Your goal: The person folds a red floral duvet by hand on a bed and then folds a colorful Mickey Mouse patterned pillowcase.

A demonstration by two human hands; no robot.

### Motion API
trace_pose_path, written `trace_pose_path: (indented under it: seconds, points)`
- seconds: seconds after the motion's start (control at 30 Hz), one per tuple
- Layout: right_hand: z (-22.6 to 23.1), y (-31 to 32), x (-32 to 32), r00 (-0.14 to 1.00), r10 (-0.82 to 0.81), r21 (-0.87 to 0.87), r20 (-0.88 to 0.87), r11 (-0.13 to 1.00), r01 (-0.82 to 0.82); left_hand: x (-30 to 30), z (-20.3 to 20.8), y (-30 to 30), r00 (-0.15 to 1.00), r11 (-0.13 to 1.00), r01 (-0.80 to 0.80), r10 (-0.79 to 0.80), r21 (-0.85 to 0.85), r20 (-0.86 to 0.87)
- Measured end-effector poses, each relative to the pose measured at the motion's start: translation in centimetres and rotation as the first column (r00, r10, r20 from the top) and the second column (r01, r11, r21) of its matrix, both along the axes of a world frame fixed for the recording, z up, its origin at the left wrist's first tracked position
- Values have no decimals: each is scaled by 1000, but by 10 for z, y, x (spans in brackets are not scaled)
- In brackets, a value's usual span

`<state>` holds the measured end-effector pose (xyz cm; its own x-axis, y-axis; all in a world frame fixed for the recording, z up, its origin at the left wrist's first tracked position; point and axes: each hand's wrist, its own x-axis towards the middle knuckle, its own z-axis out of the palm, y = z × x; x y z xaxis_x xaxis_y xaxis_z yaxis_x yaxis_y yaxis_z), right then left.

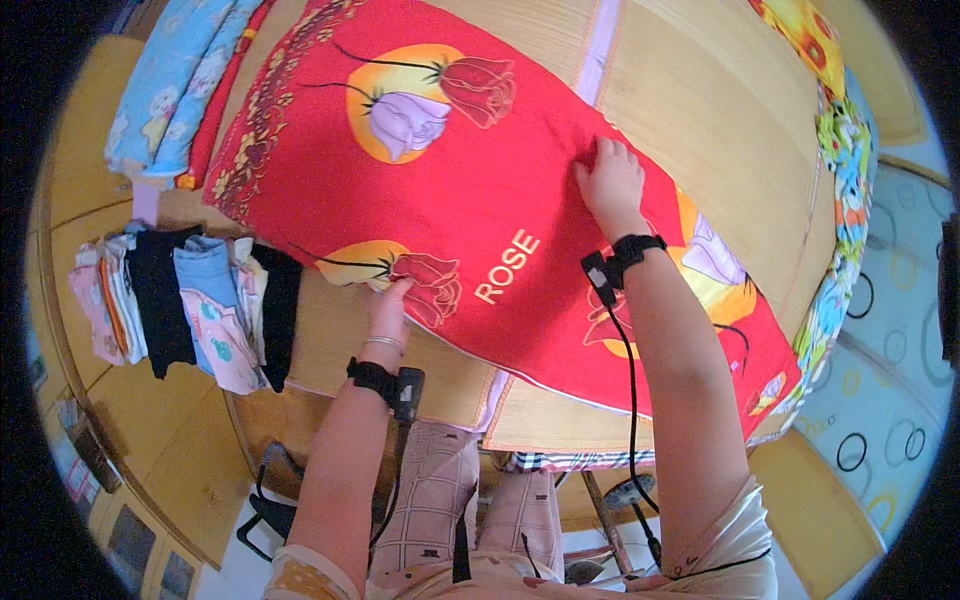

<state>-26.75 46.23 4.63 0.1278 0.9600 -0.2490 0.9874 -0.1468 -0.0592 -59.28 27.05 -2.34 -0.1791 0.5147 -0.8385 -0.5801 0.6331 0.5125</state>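
Observation:
A red flower-print cloth point(465, 195) lies spread at a slant over a tan mat, showing large lilac and red blooms on yellow rounds. My left hand point(388, 312) is at its near left edge, thumb on top and the other fingers mostly hidden; it appears to pinch the edge. Farther up and to the right, my right hand point(612, 185) rests on the cloth near its far edge, fingers stretched forward and slightly bent. Black straps with small devices and cables circle both wrists.
Left of the cloth sits a row of folded clothes point(190, 300). Behind them is a folded light-blue printed blanket point(185, 85). The tan mat point(720, 90) has lilac bands. Bunched colourful fabric point(835, 240) runs along its right edge, and a yellow cabinet point(180, 450) stands at left.

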Motion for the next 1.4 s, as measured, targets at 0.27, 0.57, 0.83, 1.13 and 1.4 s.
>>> trace_pose_path:
  seconds: [0.27, 0.57, 0.83, 1.13, 1.4]
  points:
    - [3, 39, 26, 982, -87, 257, 169, 966, 41, -22, 11, 16, 982, 994, 27, -6, 109, -189]
    - [15, -74, -100, 758, 508, 289, -410, 860, -420, -129, 35, 94, 901, 895, -419, 389, 154, 191]
    - [19, -186, -157, 688, 400, -59, -605, 840, -540, -148, 82, 143, 969, 925, -249, 241, 286, 62]
    - [50, -220, -31, 144, -594, -534, -792, 787, 309, 36, 158, 133, 290, 292, 933, -269, 210, -918]
    - [133, -270, 107, -628, -468, -783, -621, 350, 514, 140, 155, 20, -102, -650, 759, -143, 16, -984]
